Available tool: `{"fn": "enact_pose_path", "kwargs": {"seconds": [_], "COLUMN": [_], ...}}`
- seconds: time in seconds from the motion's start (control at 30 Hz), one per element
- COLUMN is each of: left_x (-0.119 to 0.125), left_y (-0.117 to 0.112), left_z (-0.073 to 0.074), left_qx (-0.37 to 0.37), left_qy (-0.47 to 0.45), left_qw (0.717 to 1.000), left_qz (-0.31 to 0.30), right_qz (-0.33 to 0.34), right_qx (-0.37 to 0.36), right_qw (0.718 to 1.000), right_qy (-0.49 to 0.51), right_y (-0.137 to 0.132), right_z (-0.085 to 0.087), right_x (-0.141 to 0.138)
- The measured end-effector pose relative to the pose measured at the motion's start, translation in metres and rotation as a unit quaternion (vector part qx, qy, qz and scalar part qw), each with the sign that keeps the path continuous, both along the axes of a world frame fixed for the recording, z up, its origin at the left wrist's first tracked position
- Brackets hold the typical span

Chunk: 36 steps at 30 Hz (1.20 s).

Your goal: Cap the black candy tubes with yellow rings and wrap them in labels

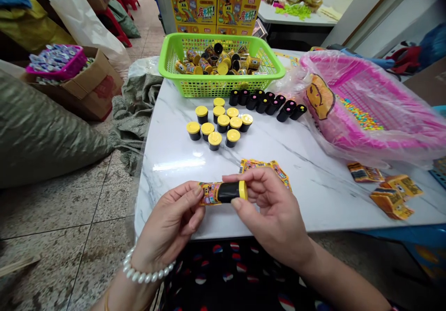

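My left hand (174, 223) and my right hand (268, 211) hold one small black cup with a yellow lid (228, 192) sideways above the front edge of the white marble table (306, 185). A yellow printed sleeve label (209, 193) sits over the cup's bottom end, pinched by my left fingers. My right thumb and fingers grip the lidded end. More flat labels (275, 169) lie on the table just behind my right hand. Several yellow-lidded cups (219, 124) stand grouped at the table's middle, and several lidless black cups (266, 102) lie in a row behind them.
A green basket (195, 82) with labelled cups sits at the back. A pink basket (400, 134) in clear plastic holds coloured candies at right. Loose labels (392, 192) lie at right. A cardboard box (90, 88), sacks and yellow cartons (216, 4) stand around.
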<state>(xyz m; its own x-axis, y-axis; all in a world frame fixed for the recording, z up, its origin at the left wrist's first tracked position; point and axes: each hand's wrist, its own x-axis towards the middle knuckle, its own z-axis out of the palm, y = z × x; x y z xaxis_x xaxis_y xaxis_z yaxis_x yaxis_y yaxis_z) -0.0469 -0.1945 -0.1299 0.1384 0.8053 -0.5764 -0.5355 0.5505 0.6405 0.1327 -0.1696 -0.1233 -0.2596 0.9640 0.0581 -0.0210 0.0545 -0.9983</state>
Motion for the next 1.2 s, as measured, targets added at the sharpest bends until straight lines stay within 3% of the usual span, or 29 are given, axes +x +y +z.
{"fn": "enact_pose_path", "kwargs": {"seconds": [0.1, 0.2, 0.3, 0.37, 0.47, 0.53, 0.6, 0.73, 0.8, 1.07, 1.2], "left_x": [0.002, 0.005, 0.006, 0.002, -0.005, -0.007, -0.006, 0.003, 0.006, 0.005, 0.007], "left_y": [-0.001, -0.005, -0.01, -0.011, -0.008, -0.004, 0.001, 0.01, 0.013, 0.021, 0.024], "left_z": [0.0, 0.0, 0.0, 0.0, 0.001, 0.003, 0.007, 0.013, 0.016, 0.02, 0.015], "left_qx": [0.002, 0.018, 0.088, 0.159, 0.219, 0.207, 0.183, 0.178, 0.19, 0.213, 0.171], "left_qy": [-0.003, 0.036, 0.131, 0.182, 0.159, 0.12, 0.111, 0.127, 0.142, 0.205, 0.151], "left_qw": [1.0, 0.999, 0.983, 0.964, 0.963, 0.965, 0.963, 0.962, 0.958, 0.946, 0.962], "left_qz": [-0.001, 0.024, 0.096, 0.11, -0.001, -0.108, -0.165, -0.165, -0.162, -0.135, -0.152], "right_qz": [-0.012, 0.003, 0.02, 0.036, 0.066, 0.077, 0.081, 0.05, 0.03, 0.065, 0.032], "right_qx": [0.078, 0.108, 0.107, 0.1, 0.117, 0.162, 0.22, 0.34, 0.362, 0.213, 0.308], "right_qw": [0.996, 0.994, 0.994, 0.994, 0.991, 0.984, 0.97, 0.93, 0.92, 0.972, 0.945], "right_qy": [-0.045, -0.029, 0.002, 0.024, 0.026, -0.018, -0.071, -0.133, -0.146, -0.078, -0.105], "right_y": [-0.004, -0.003, 0.0, 0.002, 0.006, 0.009, 0.011, 0.011, 0.009, 0.012, 0.007], "right_z": [-0.008, -0.013, -0.014, -0.013, -0.01, -0.008, -0.005, -0.004, -0.004, -0.007, -0.006], "right_x": [0.0, 0.003, 0.008, 0.012, 0.018, 0.021, 0.024, 0.024, 0.025, 0.032, 0.034]}}
